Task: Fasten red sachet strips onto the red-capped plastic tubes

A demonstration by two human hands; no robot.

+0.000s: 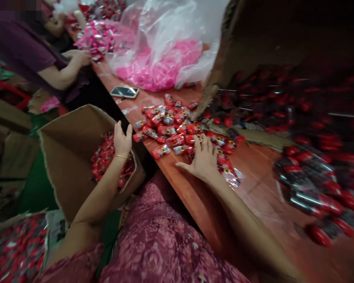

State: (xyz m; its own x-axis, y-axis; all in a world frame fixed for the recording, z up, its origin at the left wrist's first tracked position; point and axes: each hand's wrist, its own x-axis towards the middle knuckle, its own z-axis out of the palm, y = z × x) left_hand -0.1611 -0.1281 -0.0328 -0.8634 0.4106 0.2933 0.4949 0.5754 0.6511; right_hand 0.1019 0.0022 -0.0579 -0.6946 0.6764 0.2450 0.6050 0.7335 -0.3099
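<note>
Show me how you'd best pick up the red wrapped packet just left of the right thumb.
Probably pinch the red wrapped packet across its middle, from above and the table-edge side: its body is narrow, with orange tabletop showing on that side and the packet pile crowding the far side.

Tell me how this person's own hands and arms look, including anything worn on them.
The left hand and right hand are ungloved. The left arm wears a thin gold-coloured bracelet and a maroon-pink, mottled sleeve. The right forearm is bare as far as it shows.
</note>
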